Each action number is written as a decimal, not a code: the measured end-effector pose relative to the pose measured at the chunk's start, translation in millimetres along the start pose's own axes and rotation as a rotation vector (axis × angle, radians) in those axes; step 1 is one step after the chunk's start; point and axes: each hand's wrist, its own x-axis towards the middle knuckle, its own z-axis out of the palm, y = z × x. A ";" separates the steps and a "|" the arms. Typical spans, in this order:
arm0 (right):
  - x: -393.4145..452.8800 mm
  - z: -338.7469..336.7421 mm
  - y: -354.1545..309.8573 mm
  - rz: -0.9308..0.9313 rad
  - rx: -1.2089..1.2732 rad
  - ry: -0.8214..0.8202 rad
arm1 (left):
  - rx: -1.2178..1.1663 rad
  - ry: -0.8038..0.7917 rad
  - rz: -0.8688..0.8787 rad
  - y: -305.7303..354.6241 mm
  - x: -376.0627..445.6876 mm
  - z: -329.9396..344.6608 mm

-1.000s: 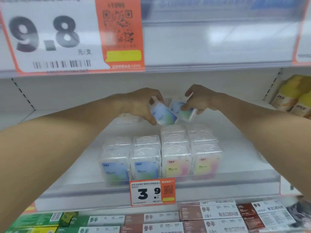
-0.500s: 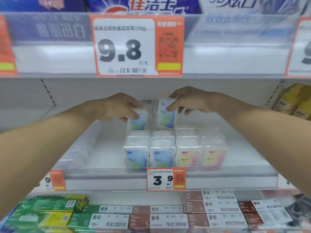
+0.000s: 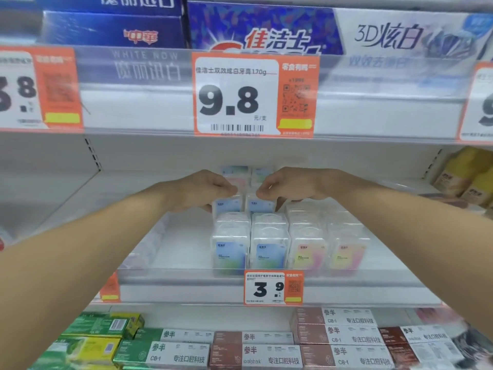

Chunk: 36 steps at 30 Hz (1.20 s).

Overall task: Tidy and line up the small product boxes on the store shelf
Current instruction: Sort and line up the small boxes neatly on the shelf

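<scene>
Small clear product boxes stand in rows on the white middle shelf [image 3: 186, 247]. At the front are two blue-label boxes [image 3: 230, 253] and two pink-yellow ones [image 3: 309, 255]. Behind the blue rows, my left hand [image 3: 205, 189] grips a blue-label box [image 3: 226, 205] from above. My right hand [image 3: 288, 184] grips a second blue-label box [image 3: 260, 205] beside it. Both boxes stand upright at the back of the two left rows. More boxes [image 3: 236, 170] show faintly behind my hands.
A clear lip with a 3.9 price tag [image 3: 273, 288] fronts the shelf. Toothpaste cartons [image 3: 266, 36] fill the shelf above, behind a 9.8 tag [image 3: 253, 98]. Yellow bottles [image 3: 466, 177] stand at the right. Flat green and brown cartons [image 3: 253, 351] lie below.
Both hands have lowered the two blue-label boxes from tilted in the air to upright behind the left rows. The camera view has shifted up and back.
</scene>
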 end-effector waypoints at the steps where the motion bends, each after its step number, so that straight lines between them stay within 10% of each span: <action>1: 0.1 -1.0 1.4 0.003 0.000 -0.006 | -0.004 -0.007 -0.001 1.8 -1.6 1.6; 25: -10.4 -15.8 -3.2 0.160 -0.053 -0.260 | 0.012 -0.176 -0.048 10.3 -19.6 7.7; 28: 7.6 -18.4 -3.6 0.102 0.053 -0.074 | -0.045 -0.200 -0.046 8.6 -18.9 3.7; 32: 55.5 -18.5 -0.6 0.067 -0.143 0.230 | -0.039 0.040 -0.051 -5.2 -3.8 0.2; 36: 98.6 -16.5 2.2 0.085 -0.483 0.200 | -0.007 0.325 -0.042 -20.5 17.1 -8.1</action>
